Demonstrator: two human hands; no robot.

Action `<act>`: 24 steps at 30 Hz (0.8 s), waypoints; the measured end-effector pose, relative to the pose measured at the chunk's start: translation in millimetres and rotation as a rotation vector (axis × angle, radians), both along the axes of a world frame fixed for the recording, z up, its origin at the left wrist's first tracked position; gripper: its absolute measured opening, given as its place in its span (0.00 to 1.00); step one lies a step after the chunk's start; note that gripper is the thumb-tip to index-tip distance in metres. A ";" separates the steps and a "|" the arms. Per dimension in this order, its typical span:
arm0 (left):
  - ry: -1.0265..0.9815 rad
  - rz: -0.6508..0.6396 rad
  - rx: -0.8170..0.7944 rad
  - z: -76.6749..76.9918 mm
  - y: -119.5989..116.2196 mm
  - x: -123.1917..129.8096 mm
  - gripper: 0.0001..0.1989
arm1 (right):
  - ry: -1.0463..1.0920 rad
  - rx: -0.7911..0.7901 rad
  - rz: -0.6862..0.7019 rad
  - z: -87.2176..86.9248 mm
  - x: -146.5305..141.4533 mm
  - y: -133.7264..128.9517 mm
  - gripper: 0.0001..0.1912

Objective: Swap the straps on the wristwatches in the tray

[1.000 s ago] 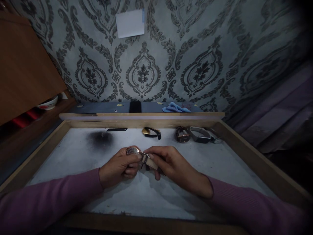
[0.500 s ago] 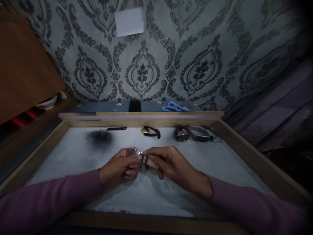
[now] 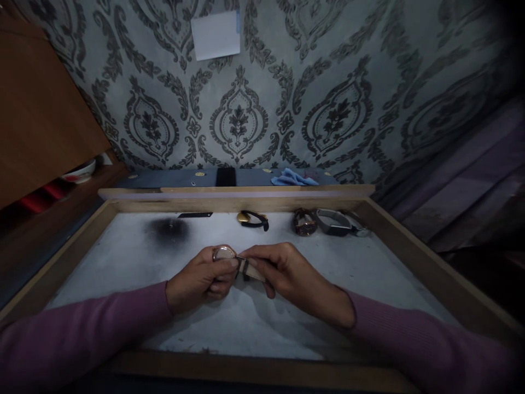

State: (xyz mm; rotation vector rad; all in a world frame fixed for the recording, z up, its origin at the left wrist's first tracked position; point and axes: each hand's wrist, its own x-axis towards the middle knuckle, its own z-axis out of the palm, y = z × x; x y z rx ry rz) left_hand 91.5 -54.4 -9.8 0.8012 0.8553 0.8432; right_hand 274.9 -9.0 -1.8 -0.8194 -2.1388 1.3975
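Note:
A wristwatch with a round, shiny rim is held above the pale board. My left hand is closed around its case, the thumb lying along the lower edge. From the case the strap, light on the side I see and with a dark loop, runs to the right. My right hand pinches this strap between thumb and fingers close to the case. The fingertips of both hands nearly meet there. How the strap joins the case is partly hidden by the fingers.
Along the far side of the wood-framed board lie a dark blade, a gold watch with black strap, a brown watch and a grey watch. Behind the raised rim are a black phone-like object and a blue cloth.
The watch face has tilted slightly and its glass now looks paler. Both hands keep the same grip and almost the same place.

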 end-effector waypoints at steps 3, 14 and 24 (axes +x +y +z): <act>0.035 -0.001 0.020 -1.4 0.7 -1.0 0.17 | -0.019 0.006 0.004 1.3 0.2 0.4 0.16; 0.061 0.023 0.092 -1.3 0.3 -0.6 0.17 | 0.019 0.001 -0.010 -1.0 -0.6 0.8 0.15; 0.044 0.051 0.138 1.2 -0.5 1.0 0.18 | 0.035 0.016 -0.018 2.2 -0.2 -0.2 0.15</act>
